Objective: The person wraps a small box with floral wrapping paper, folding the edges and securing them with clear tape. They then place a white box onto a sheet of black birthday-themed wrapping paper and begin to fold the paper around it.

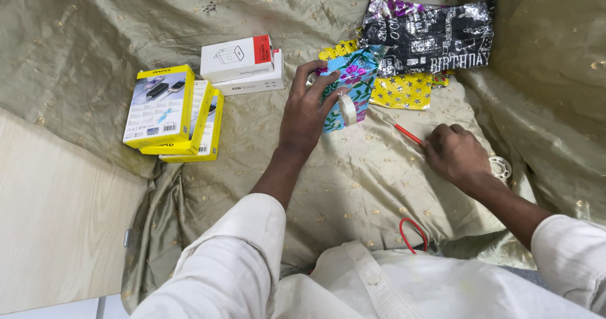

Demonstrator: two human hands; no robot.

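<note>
Holding a small parcel (349,85) already covered in blue floral paper, the left hand (307,107) has its grip closed round it, a tape roll (347,109) under the thumb. The right hand (456,153), fingers curled shut, pinches a red pen (408,134). Unwrapped boxes (169,114) wait far left.

Quick count: three yellow boxes (159,106) stacked on the left, two white boxes (238,59) piled behind them. Wrapping paper comes to three sheets (maybe more tucked under): one black foil sheet (435,36), one yellow starred sheet (404,90), one blue floral sheet (356,79). One roll of tape (347,109), plus one clear tape spool (502,166). One red-handled tool (407,133).
</note>
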